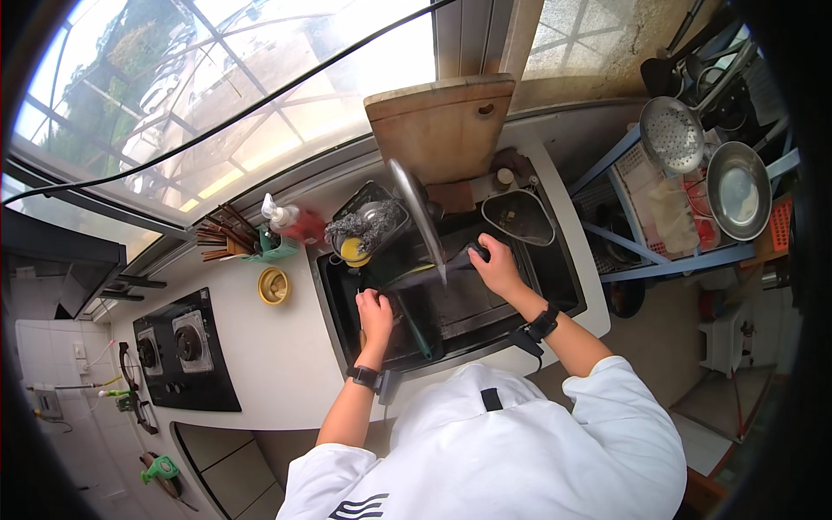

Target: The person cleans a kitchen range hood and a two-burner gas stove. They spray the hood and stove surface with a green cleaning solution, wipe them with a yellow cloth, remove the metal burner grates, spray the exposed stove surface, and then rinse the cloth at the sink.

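Over the black sink [569,286], my right hand [500,268] is closed on the black handle [480,251] of a tool. A blurred greyish strip, perhaps its blade, runs left from it behind the faucet. My left hand [375,318] is at the left side of the basin with its fingers curled; whether it grips anything is unclear. Beside its wrist shows a bit of a tan, wood-like piece [362,338]. A utensil with a dark green handle [419,338] lies in the basin between my hands. The curved metal faucet [416,201] arches over the basin.
A caddy [338,211] with steel wool [367,224] stands behind the sink, near a soap pump bottle [296,221]. A wooden cutting board [442,130] leans at the window. Left are a golden bowl [274,286] and a gas hob [185,354]; right, a blue rack [682,260].
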The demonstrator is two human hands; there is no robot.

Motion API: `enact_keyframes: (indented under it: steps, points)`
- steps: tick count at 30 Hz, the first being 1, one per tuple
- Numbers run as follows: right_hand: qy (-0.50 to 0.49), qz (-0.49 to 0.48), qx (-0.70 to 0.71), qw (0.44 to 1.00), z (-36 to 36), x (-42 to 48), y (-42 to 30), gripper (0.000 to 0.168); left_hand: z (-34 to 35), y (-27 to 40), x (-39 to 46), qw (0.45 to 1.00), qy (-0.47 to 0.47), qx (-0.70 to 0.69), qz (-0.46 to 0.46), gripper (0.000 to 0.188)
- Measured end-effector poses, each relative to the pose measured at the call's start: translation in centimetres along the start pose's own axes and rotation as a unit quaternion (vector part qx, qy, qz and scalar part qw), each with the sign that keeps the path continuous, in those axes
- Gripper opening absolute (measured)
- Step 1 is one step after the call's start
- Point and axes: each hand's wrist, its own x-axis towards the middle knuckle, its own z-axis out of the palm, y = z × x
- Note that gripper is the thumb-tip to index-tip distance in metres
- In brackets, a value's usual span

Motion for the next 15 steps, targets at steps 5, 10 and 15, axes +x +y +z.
enact_keyframes:
  steps: [5, 10, 15]
  points:
    - [-0.106, -0.004, -0.010, 0.994, 1.1, -0.9, -1.6, 0.023, -2.4, 7.0, -0.7, 0.981, -0.072, -0.019, 0.181, 0.074]
    - [-0.167, 0.003, 0.098, 0.981, 3.3, -2.1, -2.6, 0.028, 0.6, 11.0, -0.7, 0.950, -0.133, -0.200, 0.197, 0.075]
    - [-0.160, 0.018, 0.076, 0.984, 2.9, -2.0, -2.5, 0.028, 4.3, 7.5, 0.0, 0.948, -0.172, -0.219, 0.153, 0.032]
